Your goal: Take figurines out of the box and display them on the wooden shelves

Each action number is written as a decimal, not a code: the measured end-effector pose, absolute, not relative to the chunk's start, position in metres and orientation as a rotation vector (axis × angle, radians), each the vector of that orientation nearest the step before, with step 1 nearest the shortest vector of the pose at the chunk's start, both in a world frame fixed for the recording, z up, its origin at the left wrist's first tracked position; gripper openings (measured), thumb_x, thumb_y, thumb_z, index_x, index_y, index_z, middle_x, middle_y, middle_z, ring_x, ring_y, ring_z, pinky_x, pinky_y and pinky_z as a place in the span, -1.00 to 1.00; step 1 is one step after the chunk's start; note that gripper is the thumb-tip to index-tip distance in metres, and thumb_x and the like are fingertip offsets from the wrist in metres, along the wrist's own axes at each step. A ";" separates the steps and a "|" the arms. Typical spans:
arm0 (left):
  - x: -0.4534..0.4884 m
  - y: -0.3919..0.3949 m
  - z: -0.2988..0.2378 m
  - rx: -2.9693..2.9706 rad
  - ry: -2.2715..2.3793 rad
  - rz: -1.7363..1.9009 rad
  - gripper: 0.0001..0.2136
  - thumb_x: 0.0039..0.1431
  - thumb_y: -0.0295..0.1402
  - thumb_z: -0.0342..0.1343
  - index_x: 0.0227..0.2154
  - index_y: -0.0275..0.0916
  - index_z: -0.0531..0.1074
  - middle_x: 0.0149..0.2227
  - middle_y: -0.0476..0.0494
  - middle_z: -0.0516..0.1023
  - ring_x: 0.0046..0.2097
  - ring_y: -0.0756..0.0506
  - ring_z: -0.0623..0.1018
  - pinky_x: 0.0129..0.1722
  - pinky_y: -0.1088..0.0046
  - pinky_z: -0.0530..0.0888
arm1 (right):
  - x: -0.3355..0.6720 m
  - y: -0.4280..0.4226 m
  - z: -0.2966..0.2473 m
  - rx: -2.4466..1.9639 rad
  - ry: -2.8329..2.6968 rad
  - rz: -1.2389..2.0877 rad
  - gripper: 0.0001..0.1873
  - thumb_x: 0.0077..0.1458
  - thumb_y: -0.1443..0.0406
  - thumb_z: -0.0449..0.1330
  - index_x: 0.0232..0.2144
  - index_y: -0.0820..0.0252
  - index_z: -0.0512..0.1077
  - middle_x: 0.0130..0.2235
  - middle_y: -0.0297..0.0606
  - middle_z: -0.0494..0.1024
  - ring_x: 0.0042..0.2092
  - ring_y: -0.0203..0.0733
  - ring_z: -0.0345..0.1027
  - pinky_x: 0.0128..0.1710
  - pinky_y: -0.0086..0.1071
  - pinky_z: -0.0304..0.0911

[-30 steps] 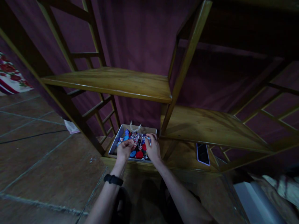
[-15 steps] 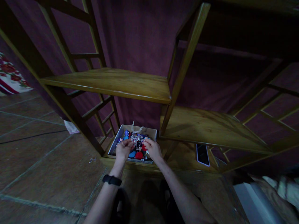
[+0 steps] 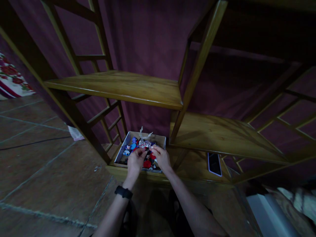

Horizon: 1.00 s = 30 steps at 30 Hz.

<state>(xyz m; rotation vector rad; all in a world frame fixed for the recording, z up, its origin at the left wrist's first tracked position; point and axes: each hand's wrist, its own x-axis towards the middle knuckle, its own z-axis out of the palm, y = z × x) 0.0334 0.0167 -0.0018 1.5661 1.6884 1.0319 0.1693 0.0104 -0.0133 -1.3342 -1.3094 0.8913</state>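
Note:
A clear, shiny figurine [image 3: 144,144] with two pale antler-like branches stands over the open box [image 3: 119,156] on the bottom shelf. My left hand [image 3: 136,160] is closed in a pinch at its near left side, palm down. From the right, my right hand [image 3: 161,158] has thumb and fingers pressed together at the figurine's edge. The fingertips of both hands cover its lower part. Below and around them, small colourful trinkets fill the box, among them a red round piece [image 3: 147,164] and a blue piece [image 3: 133,146].
A wooden shelf board [image 3: 118,86] overhangs the box, and a slanted post [image 3: 197,72] rises to its right. A phone [image 3: 214,164] lies on the bottom shelf. Tiled floor [image 3: 49,184] spreads to the left; a pale box [image 3: 271,214] is at lower right.
My left hand has shifted right and slightly down, closer to my right hand, uncovering trinkets at the box's left. My right hand has barely moved.

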 end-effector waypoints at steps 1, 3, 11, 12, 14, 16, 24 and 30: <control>0.033 0.015 0.001 1.595 1.741 0.994 -0.82 -0.05 -0.23 0.11 -0.39 -0.18 0.50 -0.41 -0.09 0.57 -0.36 -0.09 0.51 -0.38 0.46 0.34 | 0.169 0.010 -0.012 -1.334 -1.317 0.886 -0.72 0.05 0.18 0.09 -0.24 0.07 0.51 -0.22 -0.33 0.57 -0.24 -0.22 0.45 -0.23 -0.39 0.36; 0.033 0.012 0.006 1.661 1.840 0.915 -0.81 0.00 -0.22 0.07 -0.36 -0.15 0.50 -0.40 -0.10 0.57 -0.36 -0.10 0.51 -0.41 0.47 0.32 | 0.169 0.008 -0.010 -1.330 -1.350 0.854 -0.73 0.05 0.18 0.09 -0.24 0.07 0.51 -0.23 -0.32 0.58 -0.23 -0.21 0.45 -0.21 -0.38 0.34; 0.037 0.002 0.019 1.977 2.108 0.654 -0.69 0.17 -0.18 -0.13 -0.20 -0.20 0.44 -0.34 -0.25 0.56 -0.31 -0.15 0.53 -0.41 0.44 0.29 | 0.170 0.001 0.000 -1.402 -1.543 0.701 -0.74 0.08 0.20 0.07 -0.20 0.03 0.48 -0.24 -0.34 0.58 -0.25 -0.22 0.45 -0.20 -0.39 0.31; 0.038 0.001 0.020 2.012 2.120 0.644 -0.68 0.18 -0.19 -0.15 -0.18 -0.21 0.43 -0.33 -0.26 0.55 -0.30 -0.15 0.53 -0.40 0.44 0.30 | 0.170 0.000 0.000 -1.415 -1.566 0.686 -0.75 0.09 0.20 0.07 -0.21 0.03 0.48 -0.25 -0.33 0.58 -0.25 -0.22 0.45 -0.20 -0.40 0.30; 0.039 -0.002 0.023 2.099 2.129 0.616 -0.66 0.21 -0.20 -0.20 -0.18 -0.24 0.40 -0.31 -0.27 0.54 -0.31 -0.14 0.53 -0.39 0.43 0.31 | 0.171 0.000 0.000 -1.445 -1.608 0.653 -0.76 0.10 0.22 0.07 -0.22 0.04 0.48 -0.24 -0.32 0.57 -0.24 -0.21 0.44 -0.20 -0.40 0.29; 0.040 -0.004 0.025 2.203 2.123 0.568 -0.64 0.23 -0.22 -0.26 -0.20 -0.28 0.39 -0.31 -0.28 0.52 -0.34 -0.14 0.53 -0.39 0.42 0.32 | 0.172 0.000 0.000 -1.463 -1.646 0.623 -0.77 0.11 0.24 0.05 -0.22 0.05 0.47 -0.23 -0.31 0.57 -0.21 -0.21 0.43 -0.20 -0.40 0.27; 0.040 -0.003 0.022 2.446 2.044 0.463 -0.69 0.23 -0.35 -0.26 -0.21 -0.36 0.36 -0.29 -0.34 0.47 -0.26 -0.19 0.50 -0.31 0.34 0.34 | 0.175 0.000 -0.001 -1.459 -1.717 0.621 -0.77 0.12 0.30 0.00 -0.26 0.08 0.45 -0.23 -0.32 0.55 -0.21 -0.23 0.41 -0.19 -0.42 0.25; 0.039 -0.004 0.019 2.447 2.008 0.454 -0.73 0.22 -0.39 -0.23 -0.25 -0.34 0.36 -0.27 -0.34 0.47 -0.21 -0.18 0.48 -0.26 0.33 0.33 | 0.178 0.003 -0.009 -1.465 -1.718 0.644 -0.76 0.11 0.27 0.01 -0.26 0.08 0.45 -0.25 -0.31 0.55 -0.24 -0.21 0.42 -0.20 -0.40 0.26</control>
